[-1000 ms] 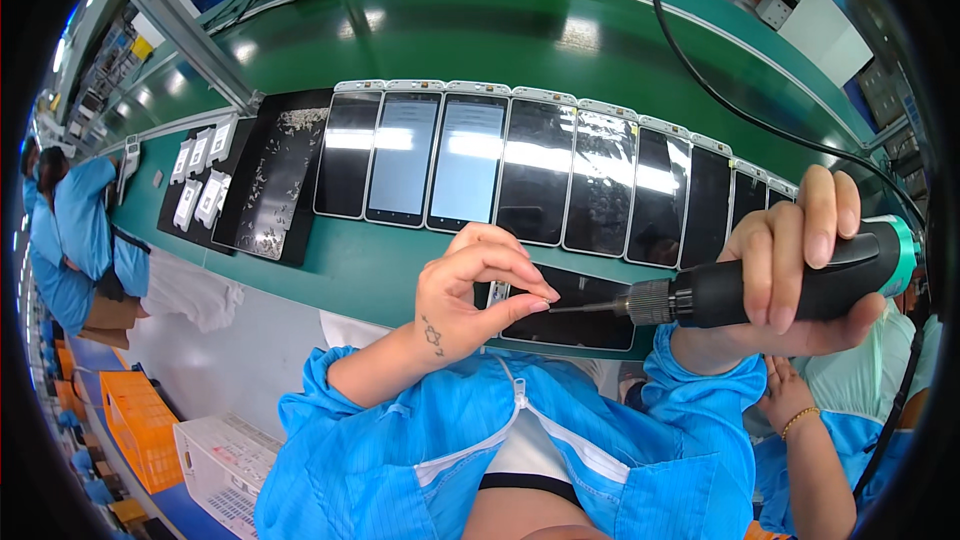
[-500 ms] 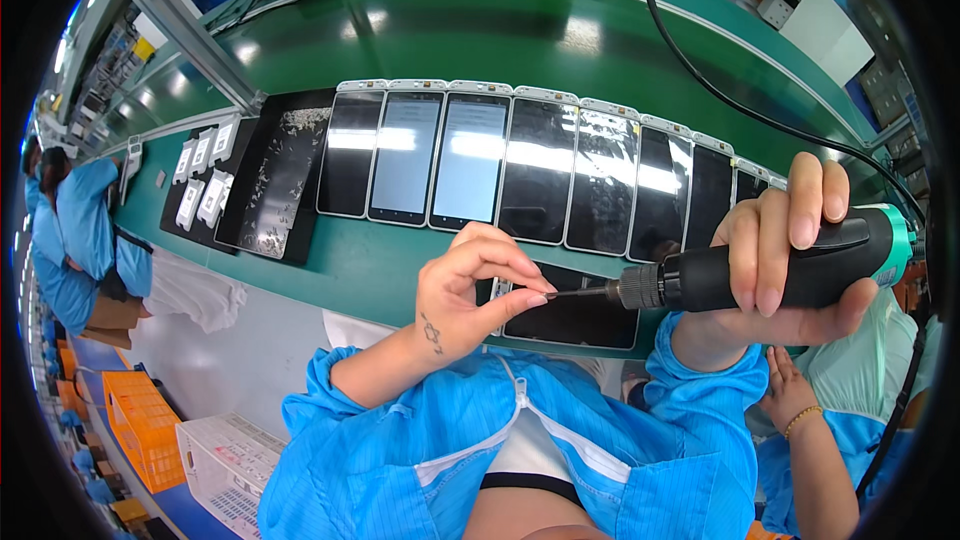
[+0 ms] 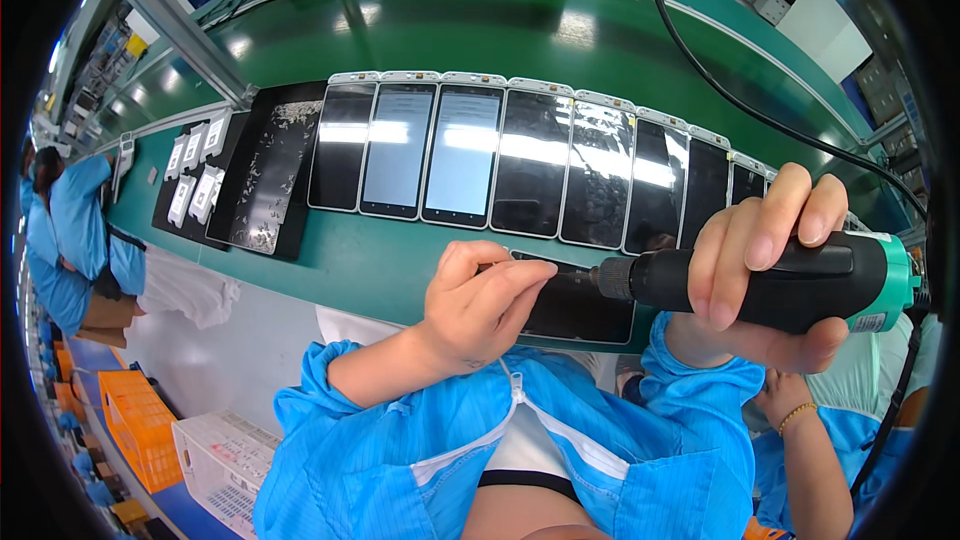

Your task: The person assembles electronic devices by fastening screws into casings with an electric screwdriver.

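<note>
I have a long green bench (image 3: 340, 260) in view, glossy on its far side where ceiling lights glare back. Across it stands a row of screens (image 3: 532, 170) in white frames, laid side by side, 2 of them lit. Left of the row I see a black tray (image 3: 268, 170) strewn with small silvery bits, then white parts (image 3: 205, 195) on a dark mat. A metal post (image 3: 185, 35) rises behind; an orange crate (image 3: 140, 425) and a white crate (image 3: 225, 460) sit low on the left, and a person in blue (image 3: 80, 240) is farther off. The power screwdriver (image 3: 800, 285) is held above the near edge of the bench, its front over a dark screen (image 3: 590, 320). Its long axis runs nearly level, left to right; the bit points left, the teal end right. My right hand (image 3: 735, 250) is wrapped around the black body. My left hand (image 3: 480, 305) has its fingertips pinched together just beside the bit; I cannot tell whether anything small is between them.
</note>
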`<state>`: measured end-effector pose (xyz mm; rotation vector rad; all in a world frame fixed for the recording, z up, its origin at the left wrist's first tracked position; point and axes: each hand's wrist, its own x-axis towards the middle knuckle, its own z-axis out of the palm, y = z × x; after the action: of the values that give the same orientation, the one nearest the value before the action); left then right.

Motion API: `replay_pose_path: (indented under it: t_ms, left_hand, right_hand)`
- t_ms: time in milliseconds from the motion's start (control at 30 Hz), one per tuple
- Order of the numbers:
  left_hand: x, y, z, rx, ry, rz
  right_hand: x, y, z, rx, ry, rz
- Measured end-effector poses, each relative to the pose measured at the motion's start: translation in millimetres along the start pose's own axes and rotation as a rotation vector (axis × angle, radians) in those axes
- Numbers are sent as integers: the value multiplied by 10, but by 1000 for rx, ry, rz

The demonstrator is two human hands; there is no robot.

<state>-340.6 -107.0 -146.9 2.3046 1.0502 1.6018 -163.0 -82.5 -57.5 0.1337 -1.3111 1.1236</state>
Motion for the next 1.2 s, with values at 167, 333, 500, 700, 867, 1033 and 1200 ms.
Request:
replay_pose_path:
  t_ms: [167,333,500,700,867,1033,1200]
  left_hand:
    - [-35,-39,18,29,8,9]
    - [-14,-69,27,26,16,56]
    - [9,-68,-17,46,-50,74]
    - [6,-45,-22,53,-57,75]
    - [116,-60,-100,97,-134,133]
    - [-40,-247,-298,-249,-596,-295]
    - [-201,-364,-240,-159,-772,-302]
  right_hand:
    - [11,-15,-31,-2,-13,-14]
    - [13,-24,-31,-7,-11,-15]
    - [6,-24,-25,-6,0,-12]
    - [4,7,-23,6,-10,-29]
    - [-16,-48,-49,-18,2,-6]
    - [31,-97,-87,-63,-56,-28]
    - [27,-70,-121,-42,-36,-38]
